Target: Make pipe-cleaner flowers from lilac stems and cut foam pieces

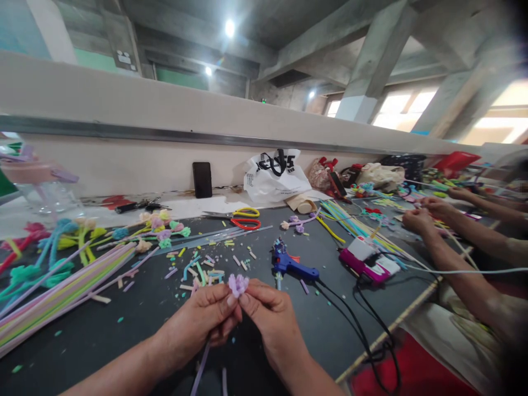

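Between my two hands, low in the middle of the head view, is a small lilac pipe-cleaner flower (238, 285). My left hand (202, 313) pinches it from the left, with fingers curled beneath. Thumb and fingertips of my right hand (272, 311) press on its right side. A lilac pipe-cleaner stem (201, 368) hangs down below my left hand; its join to the flower is hidden by the fingers. Just beyond my right hand a blue hot glue gun (295, 267) lies on the dark table (152, 335). Cut pipe-cleaner pieces (202, 269) are scattered beyond my left hand.
Scissors (243, 217) with red and yellow handles lie farther back. Bundled pipe cleaners (70, 297) and finished flowers (160, 228) are at left. A power strip (367, 261) with trailing cables (350, 313) sits at right, near other people's hands (429, 214). A phone (202, 180) leans on the wall.
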Available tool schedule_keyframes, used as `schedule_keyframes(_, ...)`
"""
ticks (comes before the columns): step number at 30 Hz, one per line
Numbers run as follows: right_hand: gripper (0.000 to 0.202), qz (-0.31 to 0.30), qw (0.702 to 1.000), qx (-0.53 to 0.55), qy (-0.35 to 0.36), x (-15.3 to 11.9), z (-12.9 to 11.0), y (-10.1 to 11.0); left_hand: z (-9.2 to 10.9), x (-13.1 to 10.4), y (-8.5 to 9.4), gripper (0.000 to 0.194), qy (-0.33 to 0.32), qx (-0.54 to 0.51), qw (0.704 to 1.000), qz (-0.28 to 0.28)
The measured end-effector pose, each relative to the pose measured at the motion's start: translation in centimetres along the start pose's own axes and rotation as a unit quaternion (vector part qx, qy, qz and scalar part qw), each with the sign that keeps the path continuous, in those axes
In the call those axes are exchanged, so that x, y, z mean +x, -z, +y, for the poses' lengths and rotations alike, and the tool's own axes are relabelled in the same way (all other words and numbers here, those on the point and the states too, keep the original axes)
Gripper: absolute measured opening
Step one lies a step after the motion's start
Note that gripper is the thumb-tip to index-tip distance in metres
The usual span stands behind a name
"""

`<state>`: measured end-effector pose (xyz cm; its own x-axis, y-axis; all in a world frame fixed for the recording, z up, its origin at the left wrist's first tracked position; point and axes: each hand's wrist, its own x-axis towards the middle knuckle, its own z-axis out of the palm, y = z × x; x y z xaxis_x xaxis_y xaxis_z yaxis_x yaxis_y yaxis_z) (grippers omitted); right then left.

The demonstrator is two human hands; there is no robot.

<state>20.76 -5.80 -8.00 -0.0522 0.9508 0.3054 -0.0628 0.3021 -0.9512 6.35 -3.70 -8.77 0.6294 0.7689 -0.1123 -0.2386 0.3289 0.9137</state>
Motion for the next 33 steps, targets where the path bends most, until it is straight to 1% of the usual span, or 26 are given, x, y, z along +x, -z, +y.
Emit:
schedule_keyframes(2, 0.015, 0.012, 1.0, 0.008, 0.0, -0.1, 0.1, -0.1, 0.0, 0.0, -0.1, 0.032, 0.001, 0.007, 1.0, 0.007)
schedule_keyframes(6, 0.023, 0.026, 1.0, 0.015, -0.01, -0.1, 0.0, -0.3, 0.2, 0.0, -0.4, 0.032, -0.013, 0.023, 0.999, 0.019)
schedule_keyframes(11, 0.023, 0.021, 1.0, -0.004, -0.008, 0.0, -0.2, -0.1, 0.7, -0.4, -1.3, 0.035, -0.014, 0.071, 0.996, 0.057)
schedule_keyframes(13, 0.024, 0.015, 1.0, -0.015, -0.003, 0.0, -0.3, 0.0, 0.9, -0.5, -1.6, 0.037, -0.014, 0.081, 0.995, 0.063)
schedule_keyframes(19, 0.024, -0.003, 1.0, -0.013, -0.005, 0.1, -0.5, 0.1, 1.0, -0.5, -1.8, 0.036, 0.0, 0.062, 0.997, 0.051)
schedule_keyframes(26, 0.023, 0.006, 1.0, 0.019, -0.021, 0.1, -0.3, 0.3, 1.1, -0.4, -1.8, 0.045, 0.021, 0.1, 0.994, 0.041)
schedule_keyframes(30, 0.016, 0.027, 0.997, 0.068, -0.038, -0.1, -0.2, 0.3, 0.8, -0.4, -1.8, 0.046, 0.025, 0.133, 0.99, 0.042)
schedule_keyframes(33, 0.014, 0.045, 0.995, 0.083, -0.04, -0.4, 0.0, 0.3, 0.7, -0.4, -1.8, 0.046, 0.024, 0.151, 0.987, 0.039)
